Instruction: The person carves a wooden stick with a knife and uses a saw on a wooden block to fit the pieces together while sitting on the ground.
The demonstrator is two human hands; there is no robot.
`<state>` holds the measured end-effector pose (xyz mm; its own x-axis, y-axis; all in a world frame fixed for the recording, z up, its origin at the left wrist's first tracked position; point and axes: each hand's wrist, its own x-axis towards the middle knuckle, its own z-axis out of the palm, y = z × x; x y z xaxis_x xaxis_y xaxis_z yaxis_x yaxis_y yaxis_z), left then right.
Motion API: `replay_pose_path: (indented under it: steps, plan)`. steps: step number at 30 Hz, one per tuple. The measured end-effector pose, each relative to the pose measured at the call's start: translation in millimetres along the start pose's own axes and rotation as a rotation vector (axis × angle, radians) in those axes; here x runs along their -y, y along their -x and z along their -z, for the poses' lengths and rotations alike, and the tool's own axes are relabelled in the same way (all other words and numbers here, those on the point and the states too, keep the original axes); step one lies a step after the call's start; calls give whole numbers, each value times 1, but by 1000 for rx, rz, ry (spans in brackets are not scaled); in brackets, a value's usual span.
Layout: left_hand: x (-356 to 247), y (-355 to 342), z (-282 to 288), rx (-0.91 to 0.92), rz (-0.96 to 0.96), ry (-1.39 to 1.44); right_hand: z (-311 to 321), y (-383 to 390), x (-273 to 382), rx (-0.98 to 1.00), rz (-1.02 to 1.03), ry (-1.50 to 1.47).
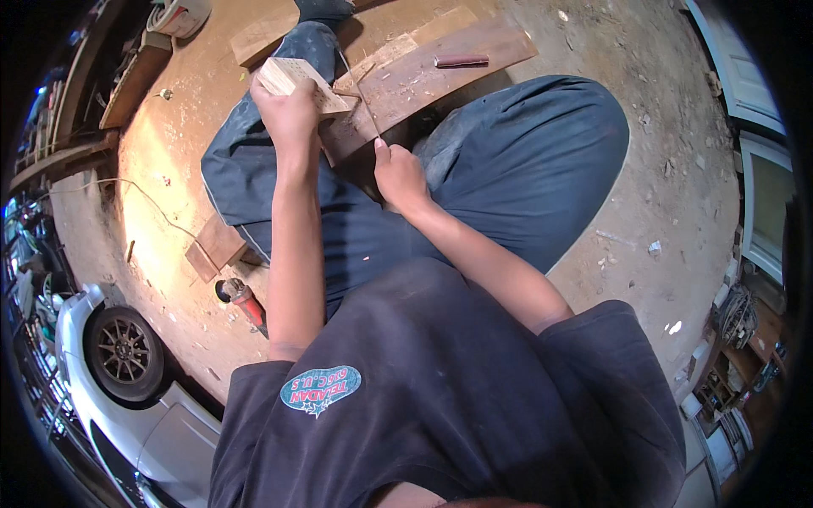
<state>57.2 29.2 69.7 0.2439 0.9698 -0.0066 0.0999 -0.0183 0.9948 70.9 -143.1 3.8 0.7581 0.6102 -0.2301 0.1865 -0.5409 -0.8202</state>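
Observation:
My left hand (290,121) is closed around a pale, squared wooden block (288,74), holding it up above my bent leg. Closed near my lap, my right hand (402,179) grips the lower end of a thin, light-coloured rod (367,108). That rod slants up and away, passing beside the block; a short crosswise piece seems to meet it, and its full shape is hard to make out. Beneath both lies a brown wooden board (415,80) scattered with shavings. On its far part rests a reddish-brown, stick-like piece (461,61).
Other wood pieces (258,39) lie beyond the board. To my left are a wooden offcut (217,246), a red power tool (246,306) and a thin cord (157,201). A silver car (169,423) stands at the lower left, a white bucket (179,17) at the far left.

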Motion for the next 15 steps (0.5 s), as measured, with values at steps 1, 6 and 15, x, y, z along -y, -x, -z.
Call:
replay_pose_path:
  steps: [1,6,15]
  plan:
    - [-1,-3,4,14,32,6,3,0,10,9,1,-41]
    - [-1,3,-1,3,-2,-47,14,1,6,63,-98,-62]
    - [4,-2,0,-25,-37,-68,5,0,-2,61,-115,-7]
